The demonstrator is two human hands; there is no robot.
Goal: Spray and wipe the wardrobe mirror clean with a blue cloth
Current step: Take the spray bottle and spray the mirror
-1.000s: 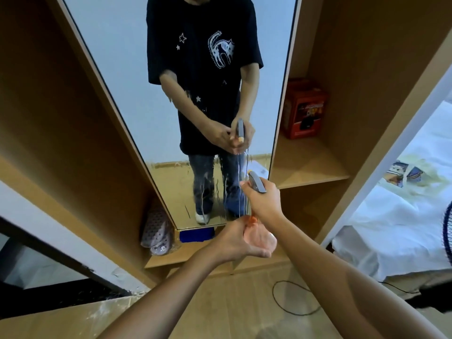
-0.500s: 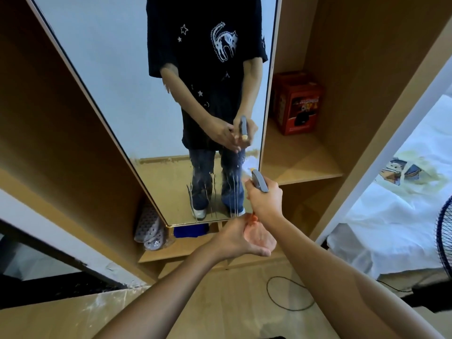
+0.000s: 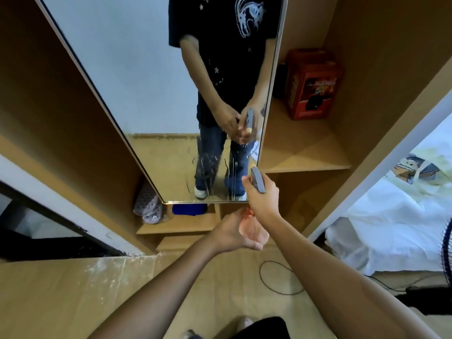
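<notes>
Translucent orange plastic marks the spray bottle (image 3: 249,225), held low in front of the mirror (image 3: 156,94), just below its bottom edge. The body is cupped from beneath by the left hand (image 3: 241,232), fingers curled round it; the grey trigger head (image 3: 258,179) is gripped by the right hand (image 3: 263,196). It is judged light, stiff and possibly slick when wet, best taken at the neck. The blue cloth (image 3: 188,209) lies on the shelf just under the mirror, soft and easily pinched.
</notes>
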